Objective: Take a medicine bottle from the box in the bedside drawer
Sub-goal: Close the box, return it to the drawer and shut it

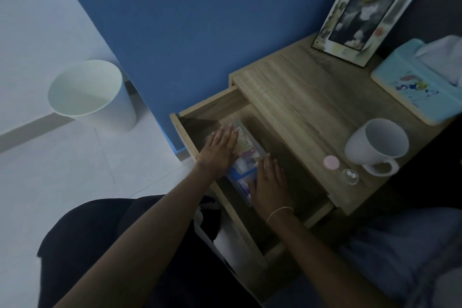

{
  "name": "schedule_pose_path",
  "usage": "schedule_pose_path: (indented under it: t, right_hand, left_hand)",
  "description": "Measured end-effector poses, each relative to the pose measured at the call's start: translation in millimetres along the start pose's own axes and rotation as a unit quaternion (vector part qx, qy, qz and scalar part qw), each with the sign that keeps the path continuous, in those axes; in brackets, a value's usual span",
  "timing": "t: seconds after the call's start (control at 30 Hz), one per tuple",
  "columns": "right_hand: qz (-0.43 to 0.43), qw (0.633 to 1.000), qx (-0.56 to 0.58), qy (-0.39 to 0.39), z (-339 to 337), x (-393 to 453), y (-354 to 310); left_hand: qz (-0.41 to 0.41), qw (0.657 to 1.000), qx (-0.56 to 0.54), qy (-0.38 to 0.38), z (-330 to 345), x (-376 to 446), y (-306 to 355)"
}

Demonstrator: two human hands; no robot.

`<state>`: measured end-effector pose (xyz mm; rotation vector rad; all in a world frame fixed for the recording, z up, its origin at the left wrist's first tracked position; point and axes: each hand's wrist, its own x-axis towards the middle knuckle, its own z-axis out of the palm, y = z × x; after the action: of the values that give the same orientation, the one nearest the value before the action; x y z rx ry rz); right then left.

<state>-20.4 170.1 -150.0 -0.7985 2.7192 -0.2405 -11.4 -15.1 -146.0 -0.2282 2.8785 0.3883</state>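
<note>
A person is reaching with both hands into the open drawer (200, 112) of a wooden bedside counter (307, 105). The left hand (220, 150) is lying flat, fingers outstretched, on top of a clear plastic box (246, 157) of packets sitting in the drawer. The right hand (268, 189) is resting open-palmed on the box's near end, gripping nothing. No single medicine bottle can be made out inside the blurred box. A white mug (375, 145), a pink lid (331, 162) and a small clear cup (350, 175) holding white pills are standing on the counter, beside a tissue box (415, 87) and a picture frame (367, 12). A white bin (92, 95) is standing on the floor.
</note>
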Motion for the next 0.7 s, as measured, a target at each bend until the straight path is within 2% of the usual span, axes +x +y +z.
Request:
schedule_pose_path:
  t: [0.1, 0.17, 0.23, 0.3, 0.37, 0.43, 0.57, 0.7]
  right_hand:
    - [-0.055, 0.996, 0.013, 0.065, -22.5, 6.7, 2.3]
    - [-0.109, 0.981, 0.057, 0.149, -45.3, 19.8, 6.3]
    - [-0.136, 0.958, 0.099, 0.232, -68.3, 42.6, 13.8]
    - [-0.142, 0.947, 0.091, 0.275, -87.0, 69.1, 20.5]
    - [-0.128, 0.960, 0.072, 0.238, -98.6, 94.9, 27.1]
    - [-0.107, 0.978, 0.051, 0.173, -99.2, 117.0, 36.5]
    - [-0.082, 0.991, -0.024, 0.098, -78.3, 133.8, 53.5]
    - [-0.085, 0.989, -0.021, 0.119, -61.9, 131.6, 58.6]
  left_hand:
    - [0.004, 0.999, 0.017, 0.033, -8.4, 0.7, 0.4]
    - [-0.019, 0.993, 0.016, 0.117, -19.4, -0.5, -2.7]
    - [-0.081, 0.971, -0.026, 0.222, -29.3, -4.4, -7.2]
    - [-0.178, 0.935, -0.098, 0.290, -30.9, -10.7, -12.2]
    - [-0.272, 0.905, -0.173, 0.278, -25.7, -16.3, -14.8]
    - [-0.314, 0.886, -0.238, 0.246, -18.6, -18.5, -15.3]
    - [-0.314, 0.857, -0.343, 0.221, -7.9, -16.6, -13.6]
    - [-0.319, 0.835, -0.380, 0.237, -1.2, -17.7, -11.0]
